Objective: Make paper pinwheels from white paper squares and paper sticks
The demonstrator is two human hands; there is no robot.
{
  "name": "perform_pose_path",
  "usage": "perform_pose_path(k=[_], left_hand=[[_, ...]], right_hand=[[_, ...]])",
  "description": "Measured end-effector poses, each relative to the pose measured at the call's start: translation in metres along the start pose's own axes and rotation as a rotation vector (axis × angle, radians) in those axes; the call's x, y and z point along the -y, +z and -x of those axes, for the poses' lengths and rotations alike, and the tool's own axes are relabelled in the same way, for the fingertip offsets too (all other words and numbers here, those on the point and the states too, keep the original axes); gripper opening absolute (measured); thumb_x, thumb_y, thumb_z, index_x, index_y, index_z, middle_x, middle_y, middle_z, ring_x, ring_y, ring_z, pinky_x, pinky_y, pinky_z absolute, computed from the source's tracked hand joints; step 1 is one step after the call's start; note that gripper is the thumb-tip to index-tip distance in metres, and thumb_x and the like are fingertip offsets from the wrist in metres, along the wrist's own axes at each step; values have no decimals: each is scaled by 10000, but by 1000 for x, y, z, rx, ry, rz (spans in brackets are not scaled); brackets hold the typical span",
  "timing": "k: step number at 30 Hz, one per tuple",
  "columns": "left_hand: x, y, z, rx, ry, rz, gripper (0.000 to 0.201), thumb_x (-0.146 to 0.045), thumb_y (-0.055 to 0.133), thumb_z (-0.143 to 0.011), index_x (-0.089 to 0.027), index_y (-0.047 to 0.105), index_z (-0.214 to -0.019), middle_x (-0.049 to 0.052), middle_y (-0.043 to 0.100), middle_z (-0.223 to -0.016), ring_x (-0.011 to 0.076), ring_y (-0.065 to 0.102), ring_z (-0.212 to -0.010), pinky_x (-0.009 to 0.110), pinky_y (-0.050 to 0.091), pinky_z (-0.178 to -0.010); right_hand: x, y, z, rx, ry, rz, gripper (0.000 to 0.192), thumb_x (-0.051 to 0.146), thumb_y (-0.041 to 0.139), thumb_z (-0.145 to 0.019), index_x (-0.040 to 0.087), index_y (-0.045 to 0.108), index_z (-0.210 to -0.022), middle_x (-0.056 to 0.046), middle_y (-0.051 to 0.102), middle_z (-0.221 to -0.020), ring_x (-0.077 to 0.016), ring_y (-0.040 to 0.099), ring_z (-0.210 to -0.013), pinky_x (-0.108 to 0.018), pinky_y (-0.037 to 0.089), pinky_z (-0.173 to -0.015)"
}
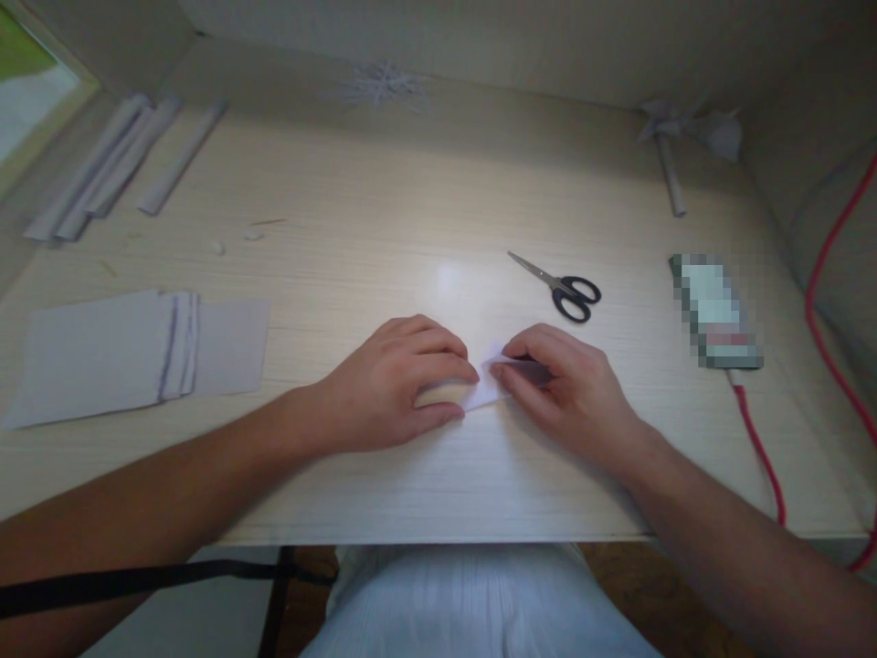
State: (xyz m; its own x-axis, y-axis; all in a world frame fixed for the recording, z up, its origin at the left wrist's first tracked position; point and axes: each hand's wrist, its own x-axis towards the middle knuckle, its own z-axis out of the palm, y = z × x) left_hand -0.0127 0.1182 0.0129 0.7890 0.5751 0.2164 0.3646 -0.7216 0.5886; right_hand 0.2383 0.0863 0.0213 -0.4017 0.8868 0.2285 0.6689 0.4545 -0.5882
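A small folded piece of white paper (488, 388) lies between my two hands near the desk's front edge. My left hand (411, 379) holds its left end down, fingertips on top and thumb at the near corner. On the other side, my right hand (565, 379) pinches the paper's right part between thumb and forefinger. Much of the paper is hidden under the fingers. Just beyond my right hand lie scissors (556, 283) with black handles, their blades pointing away to the left.
Stacked white paper sheets (96, 352) lie at left, with rolled paper tubes (182, 160) behind. A spiky paper piece (385, 84) sits at the back. At right are a paper flower shape with a stem (670, 174) and a phone (716, 311) on a red cable (760, 448).
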Motion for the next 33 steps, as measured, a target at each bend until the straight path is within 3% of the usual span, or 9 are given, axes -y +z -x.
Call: perform_pose_path(k=[8, 19, 33], left_hand=[[0, -2, 1, 1, 70, -44, 176, -325, 639, -978, -321, 785, -1076, 39, 712, -1192, 234, 614, -1110, 423, 438, -995], [2, -2, 1, 20, 130, -33, 199, -237, 645, -960, -290, 747, -1122, 10, 729, -1306, 259, 598, -1230, 458, 431, -1058], [2, -6, -2, 82, 148, -16, 214, -200, 636, -946, -314, 743, -1092, 13, 729, -1310, 256, 600, -1258, 453, 414, -1074]], right_hand=[[1, -2, -1, 10, 3, -22, 60, 149, 629, -921, 193, 617, -883, -62, 667, -858, -211, 632, -812, -337, 473, -723], [2, -4, -5, 36, 24, -56, 53, 155, 608, -932, 183, 627, -892, -72, 640, -848, -222, 624, -816, -350, 477, -726], [2, -5, -9, 56, 41, -88, 53, 154, 625, -916, 194, 616, -883, -62, 648, -848, -212, 628, -816, -338, 482, -722]])
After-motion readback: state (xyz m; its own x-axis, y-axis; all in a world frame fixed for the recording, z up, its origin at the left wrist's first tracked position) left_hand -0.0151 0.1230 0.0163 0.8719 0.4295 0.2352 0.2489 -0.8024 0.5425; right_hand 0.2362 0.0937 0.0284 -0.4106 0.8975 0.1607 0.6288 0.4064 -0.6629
